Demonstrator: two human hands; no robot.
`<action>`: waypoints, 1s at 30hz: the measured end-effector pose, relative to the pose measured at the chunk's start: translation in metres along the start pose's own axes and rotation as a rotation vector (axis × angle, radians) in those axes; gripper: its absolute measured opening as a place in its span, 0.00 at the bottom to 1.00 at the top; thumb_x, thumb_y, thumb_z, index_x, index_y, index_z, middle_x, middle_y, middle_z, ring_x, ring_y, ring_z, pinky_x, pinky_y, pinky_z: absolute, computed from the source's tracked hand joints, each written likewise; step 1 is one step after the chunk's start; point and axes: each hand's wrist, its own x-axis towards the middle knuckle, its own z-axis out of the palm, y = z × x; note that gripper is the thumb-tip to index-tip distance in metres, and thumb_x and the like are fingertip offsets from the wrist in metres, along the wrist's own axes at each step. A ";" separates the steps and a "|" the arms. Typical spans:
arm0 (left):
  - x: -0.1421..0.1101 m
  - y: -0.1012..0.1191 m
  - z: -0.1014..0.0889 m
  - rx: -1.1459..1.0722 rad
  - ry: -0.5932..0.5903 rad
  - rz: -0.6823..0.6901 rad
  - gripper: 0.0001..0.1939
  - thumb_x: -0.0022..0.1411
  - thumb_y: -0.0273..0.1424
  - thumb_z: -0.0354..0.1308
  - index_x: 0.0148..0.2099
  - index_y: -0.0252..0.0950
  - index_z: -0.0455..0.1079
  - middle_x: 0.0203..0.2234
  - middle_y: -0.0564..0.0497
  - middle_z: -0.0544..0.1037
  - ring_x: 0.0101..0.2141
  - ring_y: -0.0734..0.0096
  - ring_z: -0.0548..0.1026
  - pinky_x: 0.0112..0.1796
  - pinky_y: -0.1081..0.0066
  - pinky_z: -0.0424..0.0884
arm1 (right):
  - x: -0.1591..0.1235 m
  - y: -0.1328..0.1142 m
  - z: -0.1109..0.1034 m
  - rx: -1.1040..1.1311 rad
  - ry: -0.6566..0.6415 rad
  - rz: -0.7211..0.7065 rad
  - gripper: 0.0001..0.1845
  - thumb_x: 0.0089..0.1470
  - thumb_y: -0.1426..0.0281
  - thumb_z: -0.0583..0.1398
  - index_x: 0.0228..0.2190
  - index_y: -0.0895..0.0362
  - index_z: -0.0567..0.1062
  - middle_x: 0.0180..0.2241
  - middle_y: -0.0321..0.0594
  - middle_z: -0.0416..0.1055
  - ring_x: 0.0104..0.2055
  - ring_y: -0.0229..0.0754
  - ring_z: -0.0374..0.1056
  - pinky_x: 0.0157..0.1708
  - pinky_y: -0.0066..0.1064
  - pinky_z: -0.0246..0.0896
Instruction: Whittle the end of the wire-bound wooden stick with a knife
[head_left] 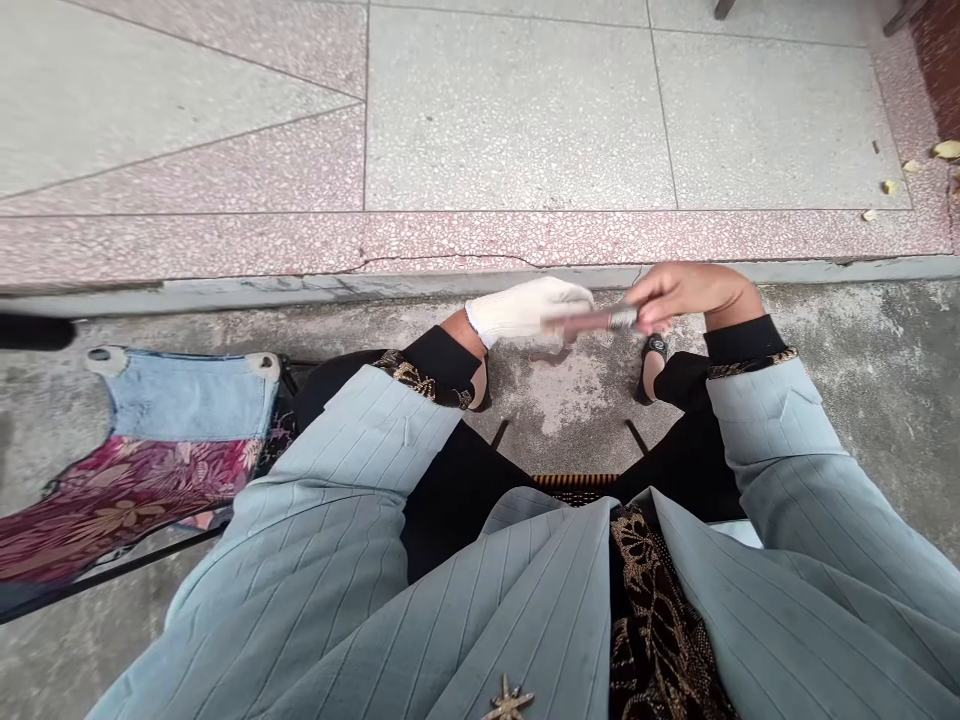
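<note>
My left hand [525, 308] wears a white glove and is closed around one end of a small slim object [596, 320], brownish with a silvery part, blurred by motion. My right hand [679, 292] is bare and pinches the other end of the same object with curled fingers. Both hands meet in front of my knees, above the grey concrete ground. I am seated, in a pale blue striped jacket with black and gold cuffs.
A fabric seat [157, 450] of denim and red floral cloth on a dark frame stands at my left. My feet in black sandals [654, 350] rest on the concrete. A raised terrazzo step [450, 240] runs across ahead. Dry leaves [946, 150] lie far right.
</note>
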 end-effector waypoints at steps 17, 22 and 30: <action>-0.004 0.023 0.013 0.178 -0.064 0.067 0.12 0.66 0.34 0.52 0.35 0.35 0.74 0.27 0.54 0.75 0.27 0.76 0.68 0.34 0.74 0.63 | 0.009 0.014 -0.018 -0.252 1.127 0.211 0.13 0.63 0.63 0.63 0.30 0.59 0.76 0.26 0.40 0.70 0.26 0.38 0.64 0.27 0.31 0.57; -0.005 0.017 0.006 0.361 0.015 0.082 0.15 0.67 0.37 0.50 0.37 0.35 0.75 0.27 0.53 0.75 0.28 0.73 0.69 0.34 0.73 0.61 | 0.019 0.017 -0.018 -0.668 0.621 0.580 0.09 0.60 0.68 0.62 0.34 0.60 0.81 0.30 0.46 0.74 0.35 0.48 0.70 0.36 0.36 0.58; -0.004 0.009 -0.015 0.575 0.248 -0.133 0.18 0.67 0.38 0.49 0.43 0.34 0.79 0.30 0.50 0.78 0.33 0.65 0.74 0.37 0.70 0.63 | 0.028 0.018 -0.002 -0.436 -0.057 0.483 0.09 0.57 0.67 0.62 0.27 0.58 0.77 0.24 0.37 0.71 0.26 0.38 0.65 0.31 0.32 0.57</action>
